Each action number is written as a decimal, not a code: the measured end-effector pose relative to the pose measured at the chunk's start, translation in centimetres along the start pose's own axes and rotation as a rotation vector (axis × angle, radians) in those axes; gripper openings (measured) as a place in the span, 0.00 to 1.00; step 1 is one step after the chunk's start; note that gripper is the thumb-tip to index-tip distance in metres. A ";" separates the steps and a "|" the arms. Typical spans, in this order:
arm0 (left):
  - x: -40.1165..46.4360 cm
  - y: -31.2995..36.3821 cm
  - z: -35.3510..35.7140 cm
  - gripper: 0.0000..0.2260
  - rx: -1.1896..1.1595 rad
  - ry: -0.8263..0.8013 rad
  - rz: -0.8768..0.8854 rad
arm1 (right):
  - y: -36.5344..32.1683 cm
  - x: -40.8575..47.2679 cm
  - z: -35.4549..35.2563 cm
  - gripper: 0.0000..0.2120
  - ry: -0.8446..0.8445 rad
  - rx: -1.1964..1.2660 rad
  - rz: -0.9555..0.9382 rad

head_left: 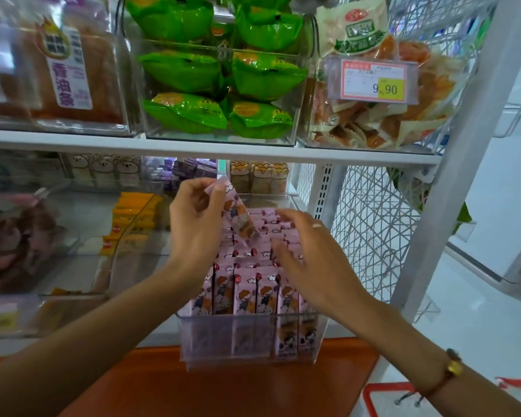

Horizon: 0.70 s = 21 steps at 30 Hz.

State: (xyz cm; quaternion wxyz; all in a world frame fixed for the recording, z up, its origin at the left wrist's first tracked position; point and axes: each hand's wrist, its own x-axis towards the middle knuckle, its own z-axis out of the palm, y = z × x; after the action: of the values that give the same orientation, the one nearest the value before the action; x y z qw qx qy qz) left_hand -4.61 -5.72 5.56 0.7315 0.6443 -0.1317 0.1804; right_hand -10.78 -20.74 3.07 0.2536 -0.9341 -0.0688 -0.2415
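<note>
Shop shelving behind, left hand (197, 224) pinches a pink packet (238, 216); right hand (309, 257), fingers spread, touches binned packets (247, 284).

Green packets (181, 70) sit left of a price tag (376, 82).

Pink cartoon-printed snack packet (238, 215)

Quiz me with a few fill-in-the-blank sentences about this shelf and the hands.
The left hand pinches one ____ packet.
The right hand holds ____.
The price tag reads ____.
The bags left of the tag are ____.
Missing words: pink; nothing; 9.90; green.
</note>
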 end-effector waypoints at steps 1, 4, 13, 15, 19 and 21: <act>-0.9 0.4 -0.6 0.08 -0.019 -0.030 0.021 | -0.9 0.4 0.1 0.27 -0.027 0.068 0.016; -2.6 0.9 -1.7 0.06 -0.108 -0.106 0.018 | -3.2 1.2 0.7 0.25 -0.089 0.191 -0.013; -4.2 -0.8 -3.5 0.23 0.197 -0.409 0.051 | -2.7 0.4 1.3 0.18 -0.073 0.898 0.467; -4.4 -0.9 -3.4 0.24 0.309 -0.410 0.144 | -2.7 0.2 1.4 0.18 -0.064 0.900 0.464; -4.1 -1.0 -3.7 0.18 0.355 -0.377 0.190 | -2.5 0.3 1.3 0.21 -0.043 0.982 0.452; -4.0 -1.1 -3.6 0.16 0.358 -0.405 0.172 | -2.1 0.5 0.9 0.15 -0.081 1.078 0.417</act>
State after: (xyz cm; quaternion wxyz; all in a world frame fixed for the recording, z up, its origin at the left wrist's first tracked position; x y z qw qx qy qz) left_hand -7.86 -2.63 2.41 0.5471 0.7725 -0.2952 0.1296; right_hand -10.51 -18.43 3.54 0.7330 -0.6754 -0.0063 -0.0811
